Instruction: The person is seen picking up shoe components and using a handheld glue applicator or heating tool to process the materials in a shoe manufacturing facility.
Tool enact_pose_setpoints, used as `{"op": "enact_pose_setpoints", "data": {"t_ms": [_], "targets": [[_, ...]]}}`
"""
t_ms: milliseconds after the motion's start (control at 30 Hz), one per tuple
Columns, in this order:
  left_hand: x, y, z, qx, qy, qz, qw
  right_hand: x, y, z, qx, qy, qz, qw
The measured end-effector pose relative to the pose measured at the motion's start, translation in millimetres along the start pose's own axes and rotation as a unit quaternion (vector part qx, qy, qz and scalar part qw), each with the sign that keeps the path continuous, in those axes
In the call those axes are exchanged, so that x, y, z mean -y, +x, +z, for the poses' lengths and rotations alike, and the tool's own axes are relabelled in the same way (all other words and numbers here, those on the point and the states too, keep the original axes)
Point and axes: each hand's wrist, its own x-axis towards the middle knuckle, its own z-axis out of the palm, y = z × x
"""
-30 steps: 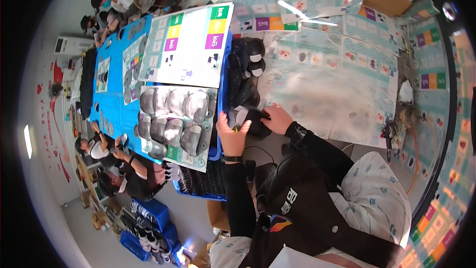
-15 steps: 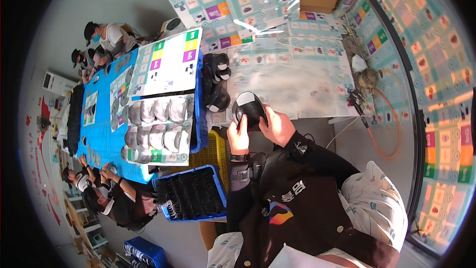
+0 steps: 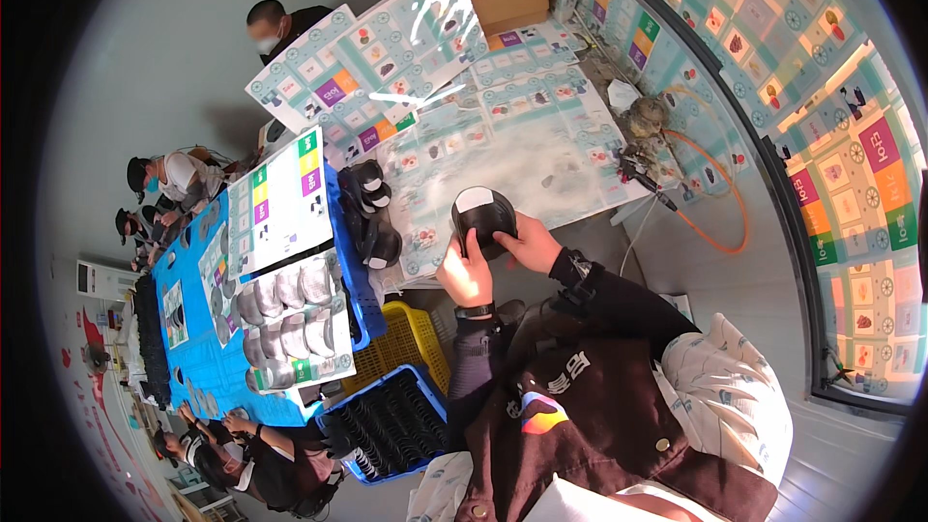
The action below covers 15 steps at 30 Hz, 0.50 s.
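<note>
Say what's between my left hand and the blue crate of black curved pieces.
The yellow crate: in the head view, part of it shows between the left hand and the blue crate.

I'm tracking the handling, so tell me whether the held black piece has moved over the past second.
Yes, the black piece has moved right relative to the table, away from the black pile at its left end.

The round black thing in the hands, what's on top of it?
A white patch shows at the far end of the black thing. The left hand and right hand cover its near edges; its underside is hidden.
</note>
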Motion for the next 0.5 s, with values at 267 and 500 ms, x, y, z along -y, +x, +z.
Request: {"op": "enact_pose_setpoints", "data": {"t_ms": [267,500], "targets": [[174,5,78,0.235,0.208,-0.05,0.948,-104,-1,-229,0.082,-0.569,0.123,0.809],[186,-23,147,0.378,0.248,-0.152,0.879,-183,13,-372,-0.045,-0.568,0.147,0.809]]}}
